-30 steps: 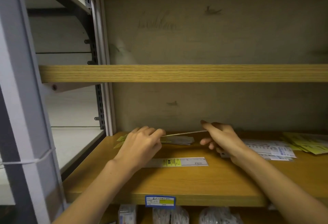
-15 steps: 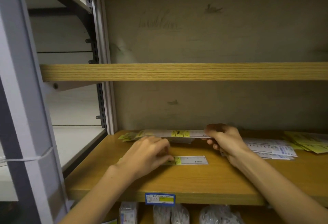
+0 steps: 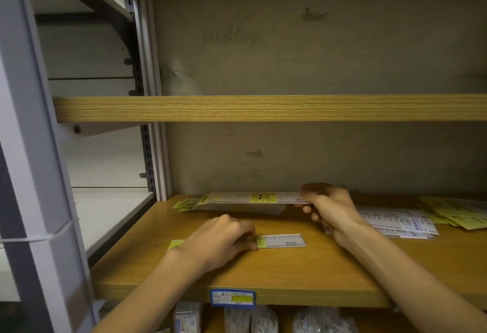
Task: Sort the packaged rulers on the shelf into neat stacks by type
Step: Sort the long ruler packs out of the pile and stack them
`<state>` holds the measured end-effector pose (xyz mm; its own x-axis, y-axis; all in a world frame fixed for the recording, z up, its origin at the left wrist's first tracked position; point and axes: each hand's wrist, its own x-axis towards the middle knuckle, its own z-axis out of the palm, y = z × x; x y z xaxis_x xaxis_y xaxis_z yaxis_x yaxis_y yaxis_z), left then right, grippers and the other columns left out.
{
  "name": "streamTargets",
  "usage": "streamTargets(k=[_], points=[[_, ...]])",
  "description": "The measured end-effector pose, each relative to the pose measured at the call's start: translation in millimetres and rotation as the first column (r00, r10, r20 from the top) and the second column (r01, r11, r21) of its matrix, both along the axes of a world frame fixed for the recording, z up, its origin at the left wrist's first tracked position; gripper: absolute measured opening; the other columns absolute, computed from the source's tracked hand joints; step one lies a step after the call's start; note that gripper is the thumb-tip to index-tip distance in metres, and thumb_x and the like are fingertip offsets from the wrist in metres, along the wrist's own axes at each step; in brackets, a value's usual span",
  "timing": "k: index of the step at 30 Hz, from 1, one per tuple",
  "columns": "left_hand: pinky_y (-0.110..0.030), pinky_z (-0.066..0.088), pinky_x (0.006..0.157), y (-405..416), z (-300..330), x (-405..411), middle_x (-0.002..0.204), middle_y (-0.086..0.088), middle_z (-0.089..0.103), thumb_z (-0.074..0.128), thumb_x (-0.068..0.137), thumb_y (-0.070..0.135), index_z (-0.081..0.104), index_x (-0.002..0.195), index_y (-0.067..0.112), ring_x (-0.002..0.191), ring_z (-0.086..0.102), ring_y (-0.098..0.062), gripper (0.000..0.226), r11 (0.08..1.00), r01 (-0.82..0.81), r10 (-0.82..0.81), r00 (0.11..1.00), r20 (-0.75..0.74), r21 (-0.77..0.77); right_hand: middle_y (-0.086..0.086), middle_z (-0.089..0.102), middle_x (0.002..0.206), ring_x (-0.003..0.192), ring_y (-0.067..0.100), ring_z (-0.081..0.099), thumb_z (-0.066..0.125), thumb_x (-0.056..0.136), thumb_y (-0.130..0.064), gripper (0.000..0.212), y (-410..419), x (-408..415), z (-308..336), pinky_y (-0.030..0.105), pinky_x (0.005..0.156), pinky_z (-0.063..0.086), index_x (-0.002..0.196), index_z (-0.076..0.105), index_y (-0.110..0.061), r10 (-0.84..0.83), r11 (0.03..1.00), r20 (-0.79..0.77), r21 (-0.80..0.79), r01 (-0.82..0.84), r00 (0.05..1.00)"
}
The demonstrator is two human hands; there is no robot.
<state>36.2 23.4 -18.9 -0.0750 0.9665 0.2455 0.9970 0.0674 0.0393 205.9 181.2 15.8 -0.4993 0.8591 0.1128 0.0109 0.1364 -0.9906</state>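
A long packaged ruler (image 3: 253, 197) with a yellow label is held by its right end in my right hand (image 3: 328, 207), just above a low stack of like rulers (image 3: 232, 207) at the back of the wooden shelf (image 3: 303, 274). My left hand (image 3: 220, 240) rests with curled fingers on a shorter packaged ruler (image 3: 283, 241) lying flat nearer the front; whether it grips it is unclear. To the right lie a pile of white and blue packs (image 3: 400, 223) and a pile of yellow packs (image 3: 456, 214).
A second wooden shelf (image 3: 263, 108) runs overhead. A grey metal upright (image 3: 34, 148) stands at the left. A blue and yellow price tag (image 3: 232, 298) sits on the shelf's front edge, with bagged goods (image 3: 250, 319) below.
My right hand turned the long ruler flat and lowered it over the back stack. My left hand let go of it and came down onto the short ruler at the front.
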Motion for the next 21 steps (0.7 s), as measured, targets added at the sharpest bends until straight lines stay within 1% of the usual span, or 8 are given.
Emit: streamTargets(k=[3, 7, 9, 11, 15, 17, 19, 21], points=[[-0.032, 0.049, 0.081, -2.1, 0.4, 4.2, 0.111, 0.004, 0.058, 0.043, 0.098, 0.045, 0.049, 0.125, 0.031, 0.097, 0.056, -0.013, 0.031, 1.0, 0.004, -0.003, 0.995, -0.095, 0.014, 0.006, 0.062, 0.081, 0.044, 0.003, 0.05, 0.065, 0.091, -0.015, 0.024, 4.5, -1.2, -0.4, 0.014, 0.036, 0.035, 0.114, 0.061, -0.009, -0.018, 1.0, -0.017, -0.007, 0.018, 1.0], [-0.022, 0.042, 0.073, -2.6, 2.9, 6.7, 0.109, 0.006, 0.054, 0.043, 0.099, 0.036, 0.043, 0.127, 0.032, 0.09, 0.052, -0.009, 0.029, 0.998, 0.041, -0.034, 0.991, -0.132, 0.055, 0.008, 0.065, 0.086, 0.053, 0.007, 0.052, 0.066, 0.09, -0.014, 0.023, 8.0, -2.6, -0.1, 0.016, 0.041, 0.04, 0.112, 0.062, -0.009, -0.018, 1.0, -0.044, -0.023, 0.017, 0.999], [-0.022, 0.043, 0.075, -3.9, 3.2, 5.7, 0.111, 0.007, 0.053, 0.043, 0.099, 0.033, 0.042, 0.127, 0.033, 0.092, 0.052, -0.009, 0.028, 0.996, 0.045, -0.034, 0.991, -0.126, 0.083, 0.009, 0.066, 0.086, 0.055, 0.007, 0.053, 0.067, 0.089, -0.016, 0.024, 9.9, -3.9, -0.4, 0.017, 0.044, 0.041, 0.111, 0.062, -0.008, -0.021, 0.999, -0.046, -0.035, 0.02, 0.999], [-0.024, 0.044, 0.08, -5.2, 2.2, 4.1, 0.115, 0.006, 0.054, 0.042, 0.099, 0.032, 0.042, 0.127, 0.033, 0.098, 0.053, -0.011, 0.027, 0.989, 0.055, -0.034, 0.989, -0.144, 0.141, 0.008, 0.066, 0.084, 0.055, 0.007, 0.053, 0.068, 0.088, -0.017, 0.025, 12.7, -5.9, -1.0, 0.018, 0.044, 0.041, 0.111, 0.063, -0.008, -0.032, 0.998, -0.041, -0.053, 0.03, 0.999], [-0.024, 0.037, 0.088, -9.7, -0.3, 1.1, 0.12, 0.005, 0.055, 0.042, 0.099, 0.031, 0.045, 0.127, 0.03, 0.109, 0.052, -0.013, 0.028, 0.966, 0.077, -0.026, 0.979, -0.201, 0.248, 0.007, 0.065, 0.077, 0.053, 0.008, 0.052, 0.068, 0.088, -0.017, 0.021, 17.9, -12.6, -3.0, 0.018, 0.042, 0.039, 0.107, 0.064, -0.006, -0.063, 0.996, -0.066, -0.062, 0.059, 0.996], [-0.025, 0.041, 0.086, -11.9, 0.4, -0.4, 0.115, 0.004, 0.059, 0.047, 0.097, 0.028, 0.051, 0.123, 0.029, 0.105, 0.056, -0.014, 0.026, 0.958, 0.085, -0.023, 0.975, -0.221, 0.273, 0.006, 0.066, 0.075, 0.054, 0.009, 0.052, 0.068, 0.089, -0.016, 0.021, 20.2, -18.7, -4.2, 0.019, 0.044, 0.039, 0.105, 0.065, -0.004, -0.073, 0.995, -0.084, -0.079, 0.066, 0.994], [-0.026, 0.047, 0.076, -12.5, -0.4, -4.3, 0.103, 0.005, 0.064, 0.057, 0.091, 0.025, 0.055, 0.114, 0.029, 0.093, 0.061, -0.014, 0.023, 0.953, 0.093, -0.012, 0.962, -0.272, 0.287, 0.006, 0.067, 0.076, 0.055, 0.009, 0.053, 0.068, 0.088, -0.017, 0.024, 22.6, -26.3, -5.3, 0.021, 0.047, 0.039, 0.107, 0.065, -0.003, -0.082, 0.992, -0.093, -0.106, 0.072, 0.992], [-0.025, 0.049, 0.069, -11.9, -1.7, -8.6, 0.095, 0.006, 0.066, 0.064, 0.085, 0.023, 0.056, 0.108, 0.029, 0.084, 0.063, -0.012, 0.025, 0.945, 0.095, -0.005, 0.961, -0.277, 0.312, 0.004, 0.067, 0.074, 0.055, 0.01, 0.053, 0.069, 0.088, -0.018, 0.027, 24.5, -34.5, -6.4, 0.022, 0.048, 0.04, 0.111, 0.063, -0.004, -0.085, 0.99, -0.083, -0.122, 0.075, 0.993]])
